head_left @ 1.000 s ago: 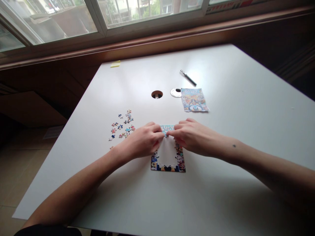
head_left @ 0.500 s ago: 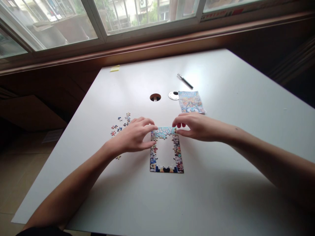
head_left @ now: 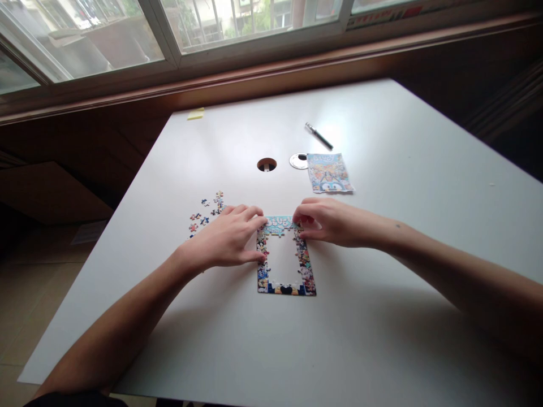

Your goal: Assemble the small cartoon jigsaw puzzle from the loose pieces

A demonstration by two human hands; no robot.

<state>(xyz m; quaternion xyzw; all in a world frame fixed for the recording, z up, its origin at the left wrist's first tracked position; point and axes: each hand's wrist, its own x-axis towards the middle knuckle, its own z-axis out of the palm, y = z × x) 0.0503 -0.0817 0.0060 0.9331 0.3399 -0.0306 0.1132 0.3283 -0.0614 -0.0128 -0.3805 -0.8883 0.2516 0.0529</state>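
A jigsaw puzzle (head_left: 286,289) lies on the white table, its joined border pieces forming a rectangle around a bare middle. Its top strip is light blue with lettering; the sides are many-coloured. Along the left edge rests my left hand (head_left: 231,236), fingers spread, thumb and fingertips apart against the border. My right hand (head_left: 324,221) is at the top right corner, its fingers curled and closed on the border there. That corner is partly hidden by the fingertips. Loose puzzle pieces (head_left: 205,221) lie left of the puzzle, some covered by my left hand.
Beyond my right hand lies a picture sheet (head_left: 328,172), overlapping a round silver cover (head_left: 298,161). A cable hole (head_left: 267,165) opens in the table (head_left: 360,328). Further back are a black-and-silver pen (head_left: 319,136) and a yellow sticky note (head_left: 195,114), below the window.
My right hand has shifted slightly left, with its fingers closing over the puzzle's top right corner. My left hand stays at the left edge. The whole view has shifted a little.
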